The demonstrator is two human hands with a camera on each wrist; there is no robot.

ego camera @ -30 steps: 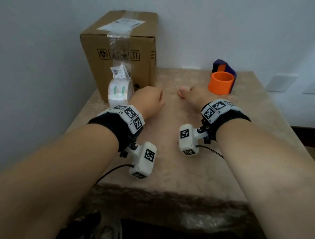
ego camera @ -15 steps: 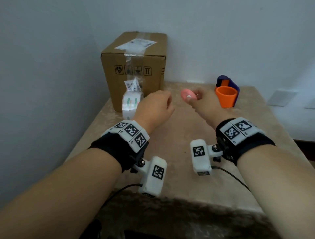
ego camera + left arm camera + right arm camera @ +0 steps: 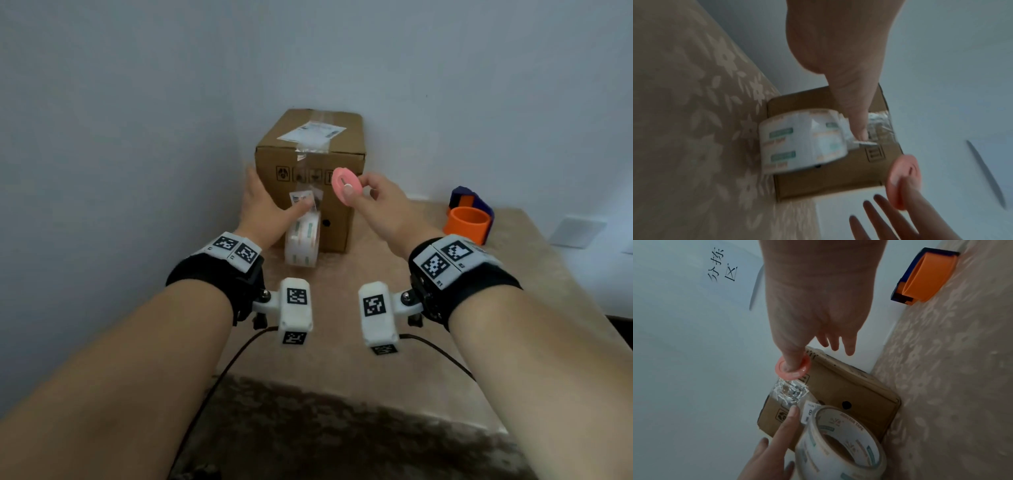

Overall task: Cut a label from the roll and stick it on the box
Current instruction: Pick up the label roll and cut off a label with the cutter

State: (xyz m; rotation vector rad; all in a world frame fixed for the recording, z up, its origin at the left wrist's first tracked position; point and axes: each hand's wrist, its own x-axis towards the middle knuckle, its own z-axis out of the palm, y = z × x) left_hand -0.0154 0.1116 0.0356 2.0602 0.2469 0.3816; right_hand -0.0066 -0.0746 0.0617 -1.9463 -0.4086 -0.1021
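Pinched between thumb and forefinger of the right hand is a small round pink cutter, held up in the air in front of the upper part of the cardboard box; the other three fingers of this hand are spread loosely. In the right wrist view the thumb lies across the pink disc, just above the crumpled clear tape on the front of the box.

The left hand is open with straight fingers. Its thumb tip reaches the small white label end that stands up from the roll; whether it really presses the label I cannot tell, because the left wrist view is blurred. The roll of labels stands on its edge on the table, touching the front of the box at its lower left part.

The box stands at the back of the table against the wall, with a white sheet under clear tape on its top. Well apart to the right is an orange and blue tape dispenser.
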